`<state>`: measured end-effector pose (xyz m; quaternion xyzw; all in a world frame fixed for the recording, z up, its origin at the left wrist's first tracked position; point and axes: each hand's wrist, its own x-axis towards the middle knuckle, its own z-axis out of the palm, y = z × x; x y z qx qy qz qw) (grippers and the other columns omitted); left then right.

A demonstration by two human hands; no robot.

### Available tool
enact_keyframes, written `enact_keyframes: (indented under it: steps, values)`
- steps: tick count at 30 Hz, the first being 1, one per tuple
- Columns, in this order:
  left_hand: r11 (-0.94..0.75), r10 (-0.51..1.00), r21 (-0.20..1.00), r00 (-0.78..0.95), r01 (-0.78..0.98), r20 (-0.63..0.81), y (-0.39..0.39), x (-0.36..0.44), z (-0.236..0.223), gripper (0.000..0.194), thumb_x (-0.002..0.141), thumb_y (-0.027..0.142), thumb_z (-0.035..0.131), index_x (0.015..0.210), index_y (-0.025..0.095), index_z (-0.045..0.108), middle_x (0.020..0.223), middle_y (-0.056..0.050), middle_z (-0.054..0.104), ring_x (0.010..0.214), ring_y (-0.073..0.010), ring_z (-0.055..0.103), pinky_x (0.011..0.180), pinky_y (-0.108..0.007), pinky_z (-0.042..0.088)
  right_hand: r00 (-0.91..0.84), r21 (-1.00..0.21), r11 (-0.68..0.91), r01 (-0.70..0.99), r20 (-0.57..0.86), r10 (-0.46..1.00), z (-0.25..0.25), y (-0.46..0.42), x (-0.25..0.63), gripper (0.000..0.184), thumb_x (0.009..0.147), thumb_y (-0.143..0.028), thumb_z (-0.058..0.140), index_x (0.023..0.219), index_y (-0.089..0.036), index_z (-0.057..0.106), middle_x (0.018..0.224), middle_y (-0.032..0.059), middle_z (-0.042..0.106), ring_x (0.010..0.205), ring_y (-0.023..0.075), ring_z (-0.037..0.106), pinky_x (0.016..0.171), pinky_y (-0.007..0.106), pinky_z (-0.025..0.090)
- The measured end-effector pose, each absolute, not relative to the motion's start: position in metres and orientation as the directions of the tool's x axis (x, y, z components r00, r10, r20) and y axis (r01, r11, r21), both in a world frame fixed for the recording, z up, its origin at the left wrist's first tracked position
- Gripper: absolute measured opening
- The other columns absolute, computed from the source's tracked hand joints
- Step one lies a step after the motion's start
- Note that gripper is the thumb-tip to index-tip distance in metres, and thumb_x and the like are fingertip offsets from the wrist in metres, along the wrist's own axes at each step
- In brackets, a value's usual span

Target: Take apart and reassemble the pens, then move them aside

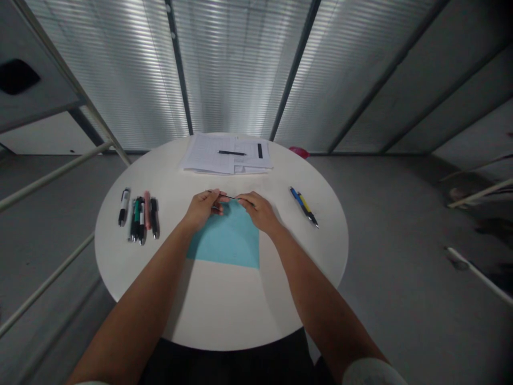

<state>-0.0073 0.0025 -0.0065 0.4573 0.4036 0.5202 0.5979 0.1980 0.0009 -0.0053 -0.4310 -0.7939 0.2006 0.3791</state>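
Observation:
Both hands meet above the far edge of a light blue sheet (226, 240) lying on a round white table (216, 315). My left hand (204, 207) and my right hand (258, 209) each pinch one end of a thin dark pen (229, 197), held level between them just over the sheet. The fingers of both hands are closed on it. What part of the pen each hand grips is too small to tell.
Several pens (140, 216) lie in a row at the table's left. A blue pen and a yellow pen (304, 207) lie at the right. A stack of papers (226, 155) with a black pen on top sits at the far edge. Metal rails run along the left.

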Motion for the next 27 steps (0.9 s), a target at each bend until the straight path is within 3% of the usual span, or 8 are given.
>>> enact_keyframes:
  steps: [10, 15, 20, 27]
  values:
    - [-0.049, 0.973, 0.998, 0.228, 0.038, 0.039, -0.007, -0.001, 0.004, 0.043, 0.08, 0.051, 0.063, 0.094, 0.012, 0.074, 0.084, -0.01, 0.073, 0.052, -0.0104, 0.055, 0.054, -0.027, 0.046, -0.344, -0.628, 0.505, 0.592, 0.369, 0.863, -0.001, -0.003, 0.195, 0.029, 0.096, -0.041, 0.045, 0.108, -0.027, 0.068, 0.104, 0.0029, 0.068, 0.098, 0.0165, 0.061, 0.09, 0.031, 0.045]
    - [-0.027, 0.974, 0.998, 0.225, 0.061, 0.013, -0.009, 0.0, 0.007, 0.038, 0.074, 0.046, 0.071, 0.094, 0.014, 0.074, 0.077, -0.008, 0.071, 0.049, -0.0099, 0.052, 0.051, -0.025, 0.041, -0.105, -0.75, 0.436, 0.497, 0.448, 0.888, -0.002, 0.0, 0.196, 0.034, 0.096, -0.046, 0.04, 0.109, -0.023, 0.062, 0.102, 0.0051, 0.066, 0.09, 0.0165, 0.061, 0.08, 0.029, 0.048]
    - [-0.01, 0.973, 1.0, 0.229, 0.027, 0.004, -0.007, -0.001, 0.004, 0.029, 0.074, 0.039, 0.07, 0.087, 0.013, 0.073, 0.072, -0.006, 0.069, 0.049, -0.0106, 0.053, 0.051, -0.026, 0.041, 0.135, -0.818, 0.4, 0.414, 0.489, 0.862, -0.002, 0.003, 0.2, 0.039, 0.098, -0.049, 0.031, 0.11, -0.021, 0.054, 0.079, 0.0013, 0.057, 0.068, 0.013, 0.053, 0.065, 0.026, 0.045]
    - [-0.018, 0.966, 1.0, 0.257, 0.014, 0.014, -0.006, -0.003, 0.0, 0.027, 0.074, 0.036, 0.068, 0.088, 0.014, 0.072, 0.072, -0.007, 0.068, 0.051, -0.0113, 0.054, 0.052, -0.026, 0.042, 0.259, -0.827, 0.378, 0.416, 0.506, 0.823, -0.001, 0.002, 0.199, 0.039, 0.098, -0.051, 0.026, 0.108, -0.022, 0.049, 0.07, -0.0013, 0.047, 0.064, 0.0135, 0.049, 0.062, 0.026, 0.043]
